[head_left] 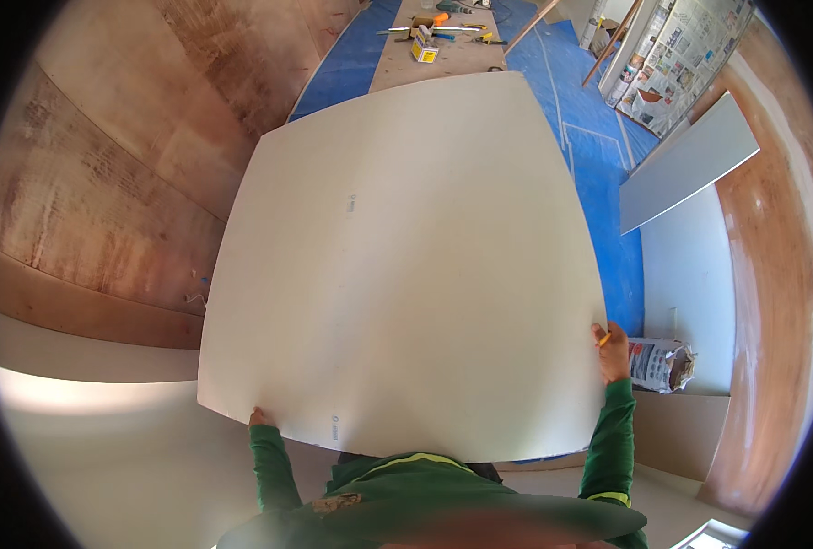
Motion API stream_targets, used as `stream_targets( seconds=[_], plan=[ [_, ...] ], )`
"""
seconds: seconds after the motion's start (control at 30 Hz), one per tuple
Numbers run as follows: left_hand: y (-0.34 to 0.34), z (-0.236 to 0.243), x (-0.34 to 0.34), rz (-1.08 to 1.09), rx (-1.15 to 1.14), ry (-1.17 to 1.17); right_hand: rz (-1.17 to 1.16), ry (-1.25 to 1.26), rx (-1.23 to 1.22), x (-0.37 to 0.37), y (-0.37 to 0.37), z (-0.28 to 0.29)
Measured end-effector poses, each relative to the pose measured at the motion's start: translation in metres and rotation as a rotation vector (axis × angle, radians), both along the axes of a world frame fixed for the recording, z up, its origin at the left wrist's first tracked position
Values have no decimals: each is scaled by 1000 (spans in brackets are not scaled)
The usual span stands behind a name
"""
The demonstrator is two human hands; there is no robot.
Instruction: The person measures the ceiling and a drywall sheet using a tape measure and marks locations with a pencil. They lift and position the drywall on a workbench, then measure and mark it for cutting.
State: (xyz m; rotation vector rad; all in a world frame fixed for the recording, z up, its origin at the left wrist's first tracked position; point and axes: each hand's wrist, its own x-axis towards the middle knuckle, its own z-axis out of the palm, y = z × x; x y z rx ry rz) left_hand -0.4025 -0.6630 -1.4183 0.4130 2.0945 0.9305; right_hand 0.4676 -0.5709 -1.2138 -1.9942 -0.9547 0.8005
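A large white board (406, 256) fills the middle of the head view, held level in front of my body. My left hand (260, 417) is closed on its near edge at the lower left, with some fingers hidden. My right hand (613, 351) grips the right edge near the lower corner, with a short yellow pencil-like item (605, 339) also in its fingers. Both forearms are in green sleeves.
Beyond the board a bench (397, 66) holds tools and a yellow box (425, 48). Blue sheeting (588, 167) covers the floor. Plaster-stained walls (104, 156) rise left. At right stand a narrow white panel (685, 165), an opened paper sack (658, 364) and a newspaper-covered surface (676, 73).
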Motion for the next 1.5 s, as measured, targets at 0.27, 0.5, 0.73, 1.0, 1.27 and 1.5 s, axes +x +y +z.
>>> stream_targets(
  seconds=[0.27,0.5,0.73,1.0,1.27,1.5],
  plan=[
    [30,23,26,448,293,-429,-7,-234,-16,35,-29,-13],
    [54,31,75,502,384,-565,-18,-58,57,76,7,-71],
    [118,49,84,484,469,-553,-18,-198,18,85,50,-116],
    [200,25,46,305,442,-638,-81,-214,-57,61,91,-144],
    [222,-1,54,307,383,-753,144,-411,-170,101,123,-202],
    [207,18,78,399,296,-661,-51,-262,-518,104,127,-177]
  ],
)
